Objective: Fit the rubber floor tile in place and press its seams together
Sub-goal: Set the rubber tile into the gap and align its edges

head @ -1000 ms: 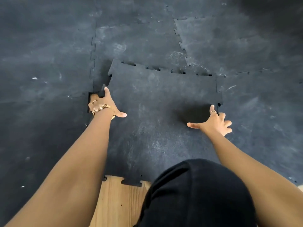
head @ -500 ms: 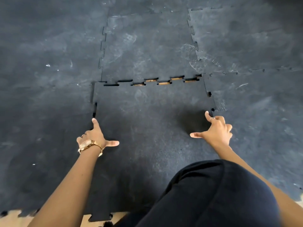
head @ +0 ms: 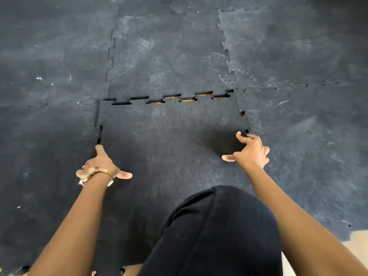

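rubber tile (head: 169, 136) lies flat in its slot among the laid mats (head: 169, 56); far seam (head: 187, 98) gapes, wood showing through. my left hand (head: 101, 166) rests spread on its left edge, grasping nothing. my right hand (head: 251, 152) half-curled at the right seam, holding nothing.

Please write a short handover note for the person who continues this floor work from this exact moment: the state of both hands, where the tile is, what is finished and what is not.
Left hand: open, spread on the left seam of the black rubber interlocking floor tile, holding nothing.
Right hand: open, fingers curled, at the tile's right seam, holding nothing.
Tile: lying flat in its slot among the surrounding black rubber tiles.
Done: tile is dropped into position; teeth roughly lined up.
Left: the far seam is still gapped, with wooden floor showing through; small gaps remain along the left and right seams. Push the tile forward, then press all seams.
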Tool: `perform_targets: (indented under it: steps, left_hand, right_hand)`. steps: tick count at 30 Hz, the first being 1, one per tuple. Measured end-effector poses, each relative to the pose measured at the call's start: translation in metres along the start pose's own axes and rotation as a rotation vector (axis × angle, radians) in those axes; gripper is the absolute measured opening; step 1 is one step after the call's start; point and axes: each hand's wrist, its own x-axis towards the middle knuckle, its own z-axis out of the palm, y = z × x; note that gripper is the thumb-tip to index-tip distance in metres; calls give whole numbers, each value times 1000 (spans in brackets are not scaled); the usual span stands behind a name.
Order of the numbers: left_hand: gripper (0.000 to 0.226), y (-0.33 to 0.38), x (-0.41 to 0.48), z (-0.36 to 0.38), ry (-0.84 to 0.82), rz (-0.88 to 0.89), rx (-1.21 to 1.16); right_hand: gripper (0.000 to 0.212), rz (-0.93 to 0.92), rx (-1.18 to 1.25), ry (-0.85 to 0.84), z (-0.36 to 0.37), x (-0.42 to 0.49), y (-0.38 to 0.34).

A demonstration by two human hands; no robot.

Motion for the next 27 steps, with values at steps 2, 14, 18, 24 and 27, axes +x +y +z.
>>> perform_targets:
  steps: [2,14,18,24,27]
  left_hand:
    - [141,-10,1,-4,0,-8,-144]
    - [141,-40,-10,-8,51,63,-292]
    - [131,-25,-5,-24,24,83,-278]
    - [127,-5,7,-21,-98,57,-161]
    - [135,-6,9,-19,-79,53,-129]
  right_hand:
    - [90,7,81,4,-3,-2,-1]
    - [50,128,619,185,-36,-13,-17]
    - [49,95,619,186,-45,3,-29]
    - [60,103,325,52,-19,14,-18]
    - [62,106,209,92,-9,17,-17]
